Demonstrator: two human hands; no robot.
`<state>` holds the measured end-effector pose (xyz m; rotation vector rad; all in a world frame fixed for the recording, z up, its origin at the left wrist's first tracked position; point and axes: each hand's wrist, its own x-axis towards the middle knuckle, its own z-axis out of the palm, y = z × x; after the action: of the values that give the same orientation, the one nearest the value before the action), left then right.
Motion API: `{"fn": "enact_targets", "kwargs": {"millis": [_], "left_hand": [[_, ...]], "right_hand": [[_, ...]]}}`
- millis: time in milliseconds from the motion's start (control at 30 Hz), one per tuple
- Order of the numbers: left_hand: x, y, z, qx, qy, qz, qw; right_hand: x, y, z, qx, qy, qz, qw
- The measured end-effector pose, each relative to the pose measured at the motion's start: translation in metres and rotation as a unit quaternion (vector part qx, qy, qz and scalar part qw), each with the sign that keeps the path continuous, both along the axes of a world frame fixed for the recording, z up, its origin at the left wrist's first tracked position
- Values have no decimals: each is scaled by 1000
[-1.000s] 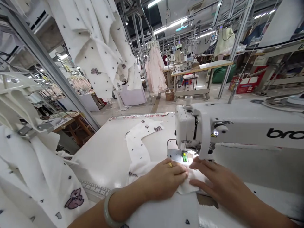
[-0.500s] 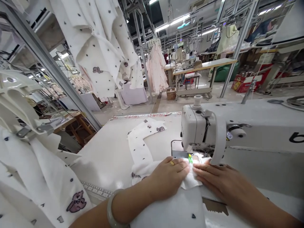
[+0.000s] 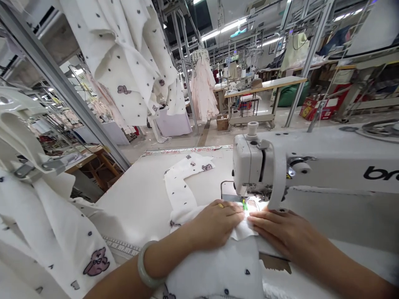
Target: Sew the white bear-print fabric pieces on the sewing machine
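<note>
The head view took in a long sewing workshop under strip lights, with a pale pink dress (image 3: 202, 89) hanging from a rack in the distance and a cream-topped workbench (image 3: 264, 85) beyond. White dotted garments (image 3: 124, 62) hung overhead, and more of the same cloth (image 3: 56, 232) was heaped at the left. On a white sewing table (image 3: 137, 211) stood a white industrial sewing machine (image 3: 249, 166). A strip of white cloth printed with dark dots and pink bears (image 3: 183, 187) ran across the table, under both hands, to the machine's presser foot (image 3: 246, 200). The left hand (image 3: 215, 224), with a pale bangle (image 3: 145, 265) and a gold ring (image 3: 220, 205), lay flat, fingers together, pressing the cloth just before the foot. The right hand (image 3: 286, 232) pressed flat beside it, fingers extended; neither hand pinched anything.
</note>
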<state>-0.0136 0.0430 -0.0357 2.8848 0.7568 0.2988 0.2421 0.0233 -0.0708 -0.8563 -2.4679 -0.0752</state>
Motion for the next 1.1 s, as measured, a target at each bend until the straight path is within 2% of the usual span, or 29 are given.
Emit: {"fn": "enact_targets", "kwargs": {"millis": [133,267,333,433,500,600,733,800,967,1100], "left_hand": [[-1,-4,-2,32,3,13,999],[0,-5,-7,69,-3,-36,997],[2,-1,-10,81,6,-42,996],[6,6,-13,108,31,-8,994],[7,8,-13,126,37,2,991],[4,4,-11,141,36,-10,989],[0,-3,-8,113,22,-22,993],[0,-2,-9,98,24,-14,995],[5,10,-12,44,51,38,997],[5,15,-11,12,59,64,996]], "right_hand": [[2,-5,6,-10,-19,19,1000],[1,-4,9,55,-32,36,997],[0,-2,9,83,-35,18,996],[0,0,9,100,-26,-18,995],[1,-1,11,85,-20,-20,996],[2,-5,15,23,-16,0,1000],[1,-10,19,-74,-26,20,997],[0,-10,19,-89,-26,10,996],[3,-2,12,-24,-8,-10,1000],[7,4,10,-11,-12,-10,1000]]}}
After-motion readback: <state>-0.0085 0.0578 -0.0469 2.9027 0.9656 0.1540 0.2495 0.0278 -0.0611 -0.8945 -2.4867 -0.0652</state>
